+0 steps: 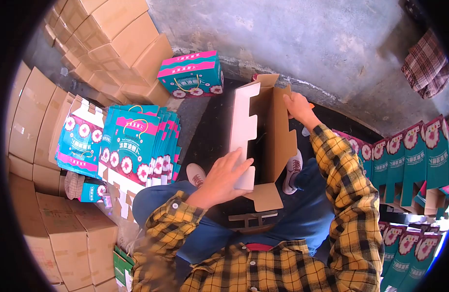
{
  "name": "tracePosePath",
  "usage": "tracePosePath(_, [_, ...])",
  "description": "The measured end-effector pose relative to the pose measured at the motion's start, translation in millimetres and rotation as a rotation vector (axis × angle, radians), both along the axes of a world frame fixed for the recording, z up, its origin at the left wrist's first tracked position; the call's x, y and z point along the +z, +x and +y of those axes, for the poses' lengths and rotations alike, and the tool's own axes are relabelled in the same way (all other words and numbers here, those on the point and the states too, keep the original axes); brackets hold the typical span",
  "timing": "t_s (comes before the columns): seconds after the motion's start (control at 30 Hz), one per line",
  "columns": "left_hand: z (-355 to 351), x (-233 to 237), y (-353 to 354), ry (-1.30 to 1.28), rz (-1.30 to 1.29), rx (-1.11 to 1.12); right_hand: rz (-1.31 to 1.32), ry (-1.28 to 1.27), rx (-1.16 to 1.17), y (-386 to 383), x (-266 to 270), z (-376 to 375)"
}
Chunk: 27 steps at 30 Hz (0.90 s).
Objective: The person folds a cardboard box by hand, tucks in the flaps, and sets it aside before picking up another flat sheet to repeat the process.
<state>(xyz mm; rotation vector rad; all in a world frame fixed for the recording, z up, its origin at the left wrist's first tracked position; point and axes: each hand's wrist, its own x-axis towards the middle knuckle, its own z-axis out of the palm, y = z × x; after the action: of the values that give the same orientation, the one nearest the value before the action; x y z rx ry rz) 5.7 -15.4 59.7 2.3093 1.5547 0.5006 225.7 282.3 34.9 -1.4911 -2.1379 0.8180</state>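
Observation:
An opened carton stands between my knees, its brown inside showing and its flaps spread. My left hand lies with fingers spread on the white inner side of its left panel, near the lower end. At the upper right corner, my right hand has its fingers wrapped round the brown edge of the carton. A small orange thing shows beside the right hand; what it is I cannot make out. The carton's bottom is dark and hard to see.
Stacked brown boxes fill the left side. Flat teal and pink cartons lie in a pile at left. A finished gift box stands near the wall. Rows of teal cartons stand at right. A plaid cloth hangs upper right.

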Motion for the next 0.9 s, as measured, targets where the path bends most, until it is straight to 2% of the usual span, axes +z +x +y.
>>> tracePosePath(0.17, [4, -9, 16, 0.018, 0.109, 0.036, 0.025, 0.050, 0.033, 2, -8, -6])
tracePosePath(0.27, [10, -16, 22, 0.023, 0.111, 0.047, 0.094, -0.023, 0.121, 2, 16, -30])
tracePosePath(0.37, [14, -28, 26, 0.013, 0.108, 0.041, 0.008, -0.004, 0.128, 12, -5, -17])
tracePosePath(0.4, [15, -31, 28, 0.010, 0.107, 0.031, 0.061, -0.131, 0.104, 13, -1, -19])
tracePosePath(0.5, [14, -38, 32, 0.064, 0.129, 0.046, 0.188, -0.191, 0.081, 20, 8, -26])
tracePosePath(0.6, [4, -43, 35, 0.081, 0.155, 0.039, 0.198, -0.197, 0.093, 23, 3, -21])
tracePosePath(0.63, [-3, -40, 38, 0.066, 0.085, 0.028, 0.204, -0.202, 0.084, 24, 0, -17])
tracePosePath(0.7, [-19, -40, 44, 0.046, 0.024, 0.005, 0.079, -0.171, 0.099, 25, -6, -11])
tracePosePath(0.77, [-32, -41, 49, 0.070, -0.130, -0.025, 0.054, -0.177, 0.097, 23, 11, -19])
tracePosePath(0.83, [-36, -42, 60, 0.121, -0.114, -0.025, -0.045, -0.144, 0.114, 21, 24, -26])
tracePosePath(0.9, [-32, -50, 70, 0.188, -0.090, 0.106, -0.061, -0.138, 0.109, 20, 27, -27])
